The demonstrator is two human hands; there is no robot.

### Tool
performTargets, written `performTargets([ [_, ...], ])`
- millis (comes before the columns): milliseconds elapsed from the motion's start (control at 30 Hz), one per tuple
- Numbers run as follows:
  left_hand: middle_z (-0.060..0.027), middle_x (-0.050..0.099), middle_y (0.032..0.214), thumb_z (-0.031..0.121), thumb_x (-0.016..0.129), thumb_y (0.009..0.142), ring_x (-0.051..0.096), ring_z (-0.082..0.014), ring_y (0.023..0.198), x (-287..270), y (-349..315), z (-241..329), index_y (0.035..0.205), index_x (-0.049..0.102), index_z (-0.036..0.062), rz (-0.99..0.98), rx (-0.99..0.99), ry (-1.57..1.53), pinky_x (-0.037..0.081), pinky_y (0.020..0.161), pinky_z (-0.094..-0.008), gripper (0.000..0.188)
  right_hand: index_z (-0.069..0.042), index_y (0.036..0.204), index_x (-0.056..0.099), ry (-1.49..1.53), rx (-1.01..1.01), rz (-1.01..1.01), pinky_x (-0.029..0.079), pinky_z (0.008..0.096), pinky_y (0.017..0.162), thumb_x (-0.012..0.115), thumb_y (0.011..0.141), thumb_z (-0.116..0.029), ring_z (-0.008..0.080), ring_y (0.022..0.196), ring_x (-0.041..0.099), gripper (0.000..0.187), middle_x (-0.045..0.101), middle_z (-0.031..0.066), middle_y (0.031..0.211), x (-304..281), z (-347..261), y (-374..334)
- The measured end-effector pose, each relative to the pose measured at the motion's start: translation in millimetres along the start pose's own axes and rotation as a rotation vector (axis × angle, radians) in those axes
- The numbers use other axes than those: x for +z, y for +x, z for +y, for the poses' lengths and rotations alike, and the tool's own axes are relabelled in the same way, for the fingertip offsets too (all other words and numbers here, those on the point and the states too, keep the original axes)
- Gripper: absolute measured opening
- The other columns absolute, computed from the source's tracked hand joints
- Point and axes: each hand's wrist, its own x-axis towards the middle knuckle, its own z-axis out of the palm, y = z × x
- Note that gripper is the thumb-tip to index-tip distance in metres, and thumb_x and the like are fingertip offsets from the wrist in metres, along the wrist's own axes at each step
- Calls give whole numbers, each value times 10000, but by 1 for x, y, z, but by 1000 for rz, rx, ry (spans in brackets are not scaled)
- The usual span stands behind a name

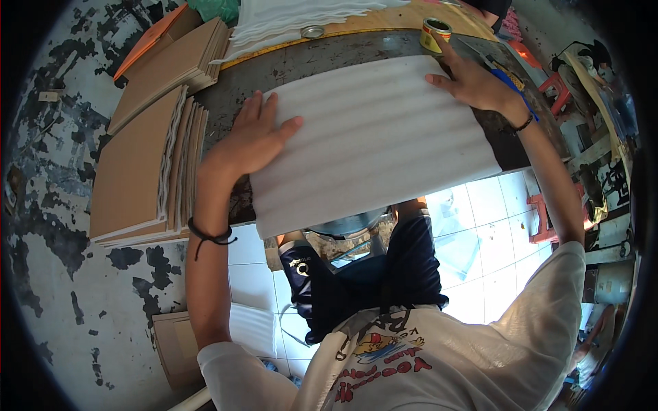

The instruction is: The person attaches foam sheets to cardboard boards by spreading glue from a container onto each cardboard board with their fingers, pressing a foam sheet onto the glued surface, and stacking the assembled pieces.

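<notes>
Lying across the dark tabletop (247,75) was one white foam sheet (377,137), rectangular, its near edge above the lap of the person. Left hand (250,140): placed at the sheet's left edge, fingers released and extended, thumb over the sheet. Right hand (480,83): at the far right corner, fingers unclenched, thumb over the sheet, index finger pointed toward a small yellow can (435,35); whether it touched the can could not be told. Beyond the sheet: one round metal lid (312,31) and, along the far side, a layered stack of white foam (288,22). At left: stacked brown cardboard panels (133,164), in two piles, with an orange panel (147,42) behind. Right of the right hand: one blue-handled tool (508,81), partly hidden.
</notes>
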Motion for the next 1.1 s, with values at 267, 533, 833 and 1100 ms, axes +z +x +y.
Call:
performTargets([
  [267,-253,425,1543,414,630,967,375,-390,1459,-38,19,-9,1456,488,-31,-126,117,2,328,1195,-414,676,-72,1628,157,169,147,-122,469,312,650,674,963,-460,164,621,506,927,561,64,761,-15,-11,33],
  [533,-231,517,1425,451,670,943,496,-358,1343,-31,23,-16,1449,495,9,-54,173,-1,399,1125,-393,694,-41,1546,332,487,8,226,513,323,851,716,957,-249,205,996,618,734,642,166,1210,7,14,30],
  [833,-241,677,1244,318,756,906,660,-319,1107,-28,40,-53,1327,614,-47,313,191,-393,489,998,-373,575,-75,1556,310,693,-86,359,487,281,883,744,951,-216,146,955,584,758,627,128,1256,-8,-2,19],
  [1100,-40,706,866,138,747,930,608,-62,802,-91,-4,-12,1194,707,-49,504,242,-674,479,663,-249,326,-89,1545,394,766,-70,313,459,193,726,721,970,-220,27,834,589,674,724,-8,984,-93,5,13],
])
